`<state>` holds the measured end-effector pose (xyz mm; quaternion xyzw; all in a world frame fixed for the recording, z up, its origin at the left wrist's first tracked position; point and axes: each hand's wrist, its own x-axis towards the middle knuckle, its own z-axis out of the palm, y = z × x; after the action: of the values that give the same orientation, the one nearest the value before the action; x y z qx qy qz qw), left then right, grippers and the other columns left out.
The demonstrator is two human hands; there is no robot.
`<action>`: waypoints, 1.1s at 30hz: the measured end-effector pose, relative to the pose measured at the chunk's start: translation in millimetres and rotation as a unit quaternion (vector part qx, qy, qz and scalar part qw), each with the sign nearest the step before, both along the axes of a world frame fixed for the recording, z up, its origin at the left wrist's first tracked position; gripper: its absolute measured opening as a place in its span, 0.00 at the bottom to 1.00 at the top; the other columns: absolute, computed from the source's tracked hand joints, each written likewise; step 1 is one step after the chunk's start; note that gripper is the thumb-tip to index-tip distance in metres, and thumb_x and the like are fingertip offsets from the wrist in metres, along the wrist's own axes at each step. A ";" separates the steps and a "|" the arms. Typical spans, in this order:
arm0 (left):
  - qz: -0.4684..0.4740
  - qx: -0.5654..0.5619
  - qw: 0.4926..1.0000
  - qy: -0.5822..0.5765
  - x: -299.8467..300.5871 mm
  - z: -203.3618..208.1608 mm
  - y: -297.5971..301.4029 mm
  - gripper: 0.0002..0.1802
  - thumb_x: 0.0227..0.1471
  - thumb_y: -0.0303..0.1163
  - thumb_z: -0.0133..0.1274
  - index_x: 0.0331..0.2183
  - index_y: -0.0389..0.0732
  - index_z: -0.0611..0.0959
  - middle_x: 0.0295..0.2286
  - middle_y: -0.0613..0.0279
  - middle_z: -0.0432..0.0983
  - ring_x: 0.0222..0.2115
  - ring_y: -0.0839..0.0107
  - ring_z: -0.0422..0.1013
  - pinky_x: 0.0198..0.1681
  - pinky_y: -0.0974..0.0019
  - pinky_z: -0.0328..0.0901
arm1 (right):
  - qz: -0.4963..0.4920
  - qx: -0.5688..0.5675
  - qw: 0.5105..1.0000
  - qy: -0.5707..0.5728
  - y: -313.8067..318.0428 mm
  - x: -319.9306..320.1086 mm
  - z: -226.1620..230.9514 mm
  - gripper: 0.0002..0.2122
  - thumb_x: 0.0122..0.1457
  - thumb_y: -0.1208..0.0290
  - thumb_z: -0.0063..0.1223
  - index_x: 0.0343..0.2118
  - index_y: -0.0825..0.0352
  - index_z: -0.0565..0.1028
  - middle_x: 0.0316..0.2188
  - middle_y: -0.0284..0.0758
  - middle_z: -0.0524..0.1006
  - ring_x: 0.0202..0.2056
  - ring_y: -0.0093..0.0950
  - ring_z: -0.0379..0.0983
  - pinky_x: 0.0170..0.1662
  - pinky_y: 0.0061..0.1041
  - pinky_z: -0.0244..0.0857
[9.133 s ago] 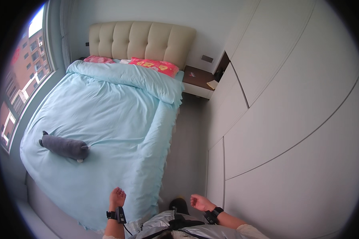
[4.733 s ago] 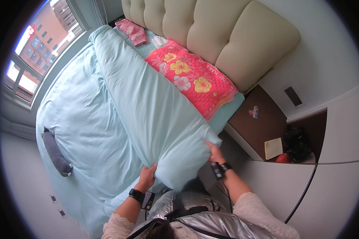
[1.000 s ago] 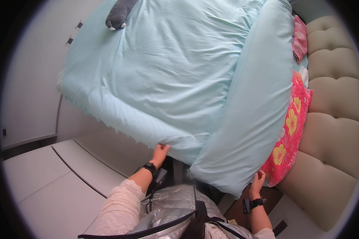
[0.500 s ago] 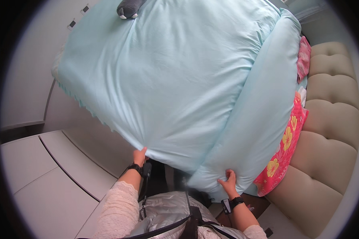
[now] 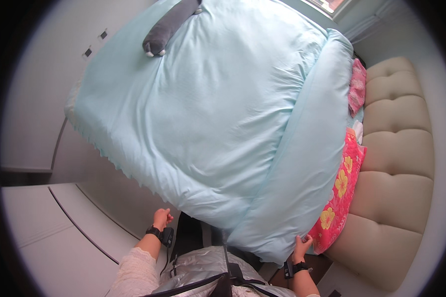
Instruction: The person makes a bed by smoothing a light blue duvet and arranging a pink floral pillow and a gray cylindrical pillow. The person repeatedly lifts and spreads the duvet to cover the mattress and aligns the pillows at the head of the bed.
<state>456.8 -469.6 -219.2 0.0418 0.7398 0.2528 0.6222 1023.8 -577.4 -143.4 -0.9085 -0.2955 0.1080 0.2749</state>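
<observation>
A pale blue quilt [image 5: 208, 114] covers the bed, with a wide folded-back band [image 5: 302, 158] along its right side. My left hand [image 5: 162, 218] is just off the quilt's near left edge, its fingers curled in with nothing visible in them. At the near right corner of the folded band, my right hand [image 5: 301, 249] rests against the fabric, thumb and fingertips slightly apart. Beside that hand lies a pink pillow [image 5: 342, 198] with yellow flowers, partly under the band. Both wrists wear black straps with small devices.
A grey long plush [image 5: 166, 30] lies on the quilt's far left. The tufted beige headboard [image 5: 391, 173] borders the right, with another pink patterned pillow [image 5: 358, 88] farther along it. White cabinets [image 5: 49, 232] stand at the left. A window [image 5: 327, 5] shows at the top right.
My left hand has let go of the quilt edge and moved down and left. My right hand has slid right toward the floral pillow. The quilt's near edge has dropped and my view has shifted.
</observation>
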 end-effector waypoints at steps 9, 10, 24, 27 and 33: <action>-0.505 0.229 0.829 0.077 134.7 40.7 48.9 0.17 0.39 0.40 0.55 0.26 0.37 0.72 0.24 0.55 0.71 0.24 0.64 0.68 0.28 0.64 0.62 | -0.124 -0.108 0.921 0.352 -47.5 13.2 -21.9 0.32 0.49 0.51 0.49 0.48 0.74 0.56 0.44 0.47 0.65 0.42 0.35 0.64 0.44 0.29 0.58; -0.519 0.234 0.822 0.023 160.5 45.8 49.0 0.21 0.39 0.42 0.55 0.31 0.37 0.72 0.30 0.54 0.71 0.27 0.64 0.69 0.31 0.65 0.64 | -0.117 -0.120 0.935 0.312 -47.0 13.1 -21.4 0.33 0.48 0.52 0.50 0.49 0.73 0.55 0.44 0.47 0.64 0.43 0.34 0.63 0.45 0.29 0.58; -0.420 0.200 0.866 -0.186 329.6 81.1 23.0 0.39 0.38 0.42 0.57 0.49 0.36 0.60 0.44 0.50 0.63 0.44 0.62 0.61 0.46 0.63 0.57 | -0.001 -0.073 0.910 0.409 -55.7 29.2 -23.5 0.22 0.53 0.55 0.42 0.32 0.75 0.71 0.27 0.40 0.74 0.31 0.30 0.69 0.38 0.26 0.60; -0.703 0.122 0.696 -0.083 335.3 87.0 22.8 0.28 0.40 0.40 0.55 0.43 0.38 0.69 0.40 0.54 0.68 0.42 0.64 0.64 0.44 0.65 0.58 | -0.056 -0.093 0.900 0.421 -76.2 49.7 -12.0 0.21 0.54 0.56 0.41 0.31 0.76 0.70 0.23 0.39 0.72 0.28 0.28 0.67 0.35 0.27 0.60; -0.687 0.168 0.700 -0.100 318.9 66.1 4.0 0.22 0.42 0.36 0.53 0.40 0.38 0.73 0.38 0.55 0.70 0.41 0.65 0.65 0.44 0.66 0.58 | 0.001 -0.073 0.930 0.360 -76.5 63.7 -24.6 0.16 0.55 0.59 0.40 0.32 0.71 0.70 0.25 0.34 0.72 0.28 0.24 0.66 0.30 0.26 0.59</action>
<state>775.7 -465.6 -153.1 0.6165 0.3845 -0.1220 0.6762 1087.5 -653.9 -168.1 -0.8257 -0.1689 0.4500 0.2953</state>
